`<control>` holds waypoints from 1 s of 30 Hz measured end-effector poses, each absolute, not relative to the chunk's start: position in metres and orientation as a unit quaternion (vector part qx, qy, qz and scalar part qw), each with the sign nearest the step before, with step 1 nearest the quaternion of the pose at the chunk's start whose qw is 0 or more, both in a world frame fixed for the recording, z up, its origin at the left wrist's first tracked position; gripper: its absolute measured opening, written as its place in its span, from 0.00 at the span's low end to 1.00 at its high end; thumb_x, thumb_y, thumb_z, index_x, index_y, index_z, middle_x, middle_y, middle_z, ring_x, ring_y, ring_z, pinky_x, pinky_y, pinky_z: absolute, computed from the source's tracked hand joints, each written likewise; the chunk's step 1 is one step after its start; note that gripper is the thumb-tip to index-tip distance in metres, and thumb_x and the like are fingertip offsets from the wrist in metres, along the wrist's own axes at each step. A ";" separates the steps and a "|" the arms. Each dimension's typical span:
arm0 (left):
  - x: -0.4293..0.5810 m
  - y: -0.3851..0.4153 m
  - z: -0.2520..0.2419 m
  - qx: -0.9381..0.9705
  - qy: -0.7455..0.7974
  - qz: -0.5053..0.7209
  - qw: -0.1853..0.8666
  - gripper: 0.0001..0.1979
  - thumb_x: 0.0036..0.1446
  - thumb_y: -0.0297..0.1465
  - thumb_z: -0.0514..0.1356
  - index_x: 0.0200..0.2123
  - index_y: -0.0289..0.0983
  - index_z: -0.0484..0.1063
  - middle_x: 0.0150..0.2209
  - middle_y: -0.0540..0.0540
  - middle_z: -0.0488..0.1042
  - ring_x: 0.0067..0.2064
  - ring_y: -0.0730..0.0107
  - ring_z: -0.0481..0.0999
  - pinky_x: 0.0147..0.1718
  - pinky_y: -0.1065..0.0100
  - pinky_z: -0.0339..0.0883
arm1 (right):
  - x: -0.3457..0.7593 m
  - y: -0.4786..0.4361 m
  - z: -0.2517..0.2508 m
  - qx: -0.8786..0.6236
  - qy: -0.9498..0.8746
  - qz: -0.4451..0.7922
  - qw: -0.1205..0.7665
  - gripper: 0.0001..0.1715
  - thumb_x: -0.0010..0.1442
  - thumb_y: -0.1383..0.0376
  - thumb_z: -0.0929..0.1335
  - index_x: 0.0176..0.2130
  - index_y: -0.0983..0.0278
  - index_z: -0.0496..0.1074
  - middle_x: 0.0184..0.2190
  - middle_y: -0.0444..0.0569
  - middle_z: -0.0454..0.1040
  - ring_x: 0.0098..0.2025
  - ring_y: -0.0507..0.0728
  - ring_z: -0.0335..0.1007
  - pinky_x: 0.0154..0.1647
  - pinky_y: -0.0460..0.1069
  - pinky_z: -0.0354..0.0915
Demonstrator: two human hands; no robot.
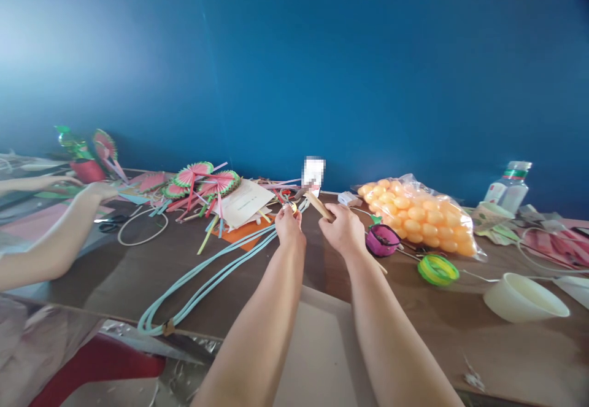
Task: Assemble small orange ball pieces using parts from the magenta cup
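**Hands.** Both forearms extend forward over the table [138, 272], and the hands sit close together near its far edge.
- The right hand [343, 230] is closed around a wooden stick [318, 205], fingers wrapped over it.
- The left hand [289, 223] is pressed together, its fingertips pinching a small yellow piece [293, 208].

**Wooden stick.** The long axis runs diagonally.
- The exposed end points away from the person and to the left, toward the blue partition [368, 75], and ends just beside the left hand's fingertips.
- The stick tilts slightly upward at that end.
- A thin pale length shows beyond the right wrist at lower right. Whether it is the same stick cannot be told.

**Adjacent items.**
- Light-blue cords [207, 278] lie on the table from the near left edge up to the left hand. Contact with the hand cannot be confirmed.
- A purple pouch [381, 240] sits just right of the right hand.
- Farther right are a green ring [437, 269], a bag of orange balls [416, 213], a white bowl [524, 298] and a water bottle [510, 186].
- Folded paper fans [202, 180] lie to the far left.

**Other person.** A co-worker's arm [46, 244] reaches across the left end of the table, well apart from the person's hands.
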State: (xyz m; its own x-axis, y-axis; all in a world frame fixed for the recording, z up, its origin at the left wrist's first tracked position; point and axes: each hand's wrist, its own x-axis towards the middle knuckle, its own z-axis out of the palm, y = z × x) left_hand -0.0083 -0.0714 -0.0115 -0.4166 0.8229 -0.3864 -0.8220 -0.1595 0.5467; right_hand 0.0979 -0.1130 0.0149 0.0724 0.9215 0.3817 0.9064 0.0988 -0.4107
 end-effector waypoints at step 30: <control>-0.006 -0.072 -0.010 -0.027 0.355 0.756 0.549 0.05 0.60 0.26 0.59 0.31 0.35 0.67 0.30 0.48 0.69 0.29 0.80 0.71 0.37 0.75 0.72 | 0.099 -0.110 0.011 -0.661 -0.688 0.029 0.298 0.17 0.54 0.64 0.65 0.44 0.55 0.75 0.40 0.45 0.75 0.40 0.57 0.71 0.35 0.47 0.59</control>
State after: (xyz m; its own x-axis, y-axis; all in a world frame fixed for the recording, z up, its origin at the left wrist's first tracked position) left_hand -0.0060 -0.0719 -0.0097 -0.3960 0.8109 -0.4309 -0.8495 -0.1452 0.5072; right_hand 0.0987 -0.1099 0.0111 0.0519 0.9269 0.3718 0.8921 0.1243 -0.4345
